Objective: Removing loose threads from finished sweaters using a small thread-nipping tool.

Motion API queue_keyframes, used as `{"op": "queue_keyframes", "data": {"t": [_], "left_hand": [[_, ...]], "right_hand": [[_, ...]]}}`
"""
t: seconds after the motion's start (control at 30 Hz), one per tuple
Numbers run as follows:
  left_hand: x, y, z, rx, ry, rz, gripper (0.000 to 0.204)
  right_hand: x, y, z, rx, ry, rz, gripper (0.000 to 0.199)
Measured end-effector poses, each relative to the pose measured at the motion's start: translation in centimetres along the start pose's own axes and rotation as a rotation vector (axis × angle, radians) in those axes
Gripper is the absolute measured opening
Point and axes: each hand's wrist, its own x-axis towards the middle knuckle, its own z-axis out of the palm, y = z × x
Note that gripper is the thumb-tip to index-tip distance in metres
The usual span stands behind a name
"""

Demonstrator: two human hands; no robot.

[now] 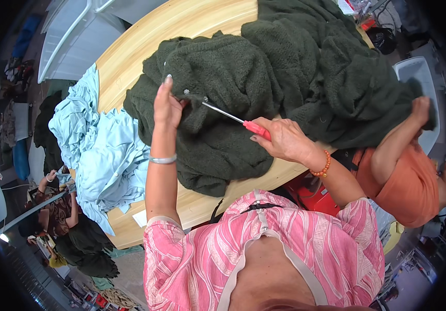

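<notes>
My right hand (284, 137) grips the red handle of a screwdriver-like tool (225, 111) with a slim metal shaft. Its tip reaches a shiny button (206, 99) on a dark green knit garment (223, 62). On the left, my left hand (168, 106) holds the garment's edge, thumb upward and other fingers partly hidden by the knit. Another shiny button (186, 92) lies between my left thumb and the tool tip. The knit is bunched in front of me.
More dark green knitwear (337, 78) covers the right of the wooden table (129, 46). Light blue garments (110, 160) are heaped at left. Close by on the right, a person in orange (404, 181) reaches to the knit by a white bin (422, 78). White plastic crates (78, 39) stand beyond the table.
</notes>
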Motion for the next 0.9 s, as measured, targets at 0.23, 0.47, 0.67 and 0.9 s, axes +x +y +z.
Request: {"op": "queue_keyframes", "data": {"t": [0.23, 0.47, 0.67, 0.9], "left_hand": [[2.0, -3.4, 0.3, 0.439, 0.061, 0.420, 0.016], [-0.4, -4.1, -1.4, 1.256, -0.010, 0.618, 0.004], [-1.8, -4.3, -2.7, 1.604, -0.148, 1.034, 0.016], [-1.5, -3.9, -1.1, 1.559, -0.305, 0.948, 0.028]], "right_hand": [[2.9, -2.3, -1.7, -0.025, 0.087, 0.040, 0.028], [2.4, -1.3, -2.6, -0.082, -0.030, 0.046, 0.029], [0.6, -0.9, -1.8, -0.045, -0.054, 0.058, 0.030], [0.5, -0.7, -0.5, -0.110, 0.028, 0.084, 0.030]]}}
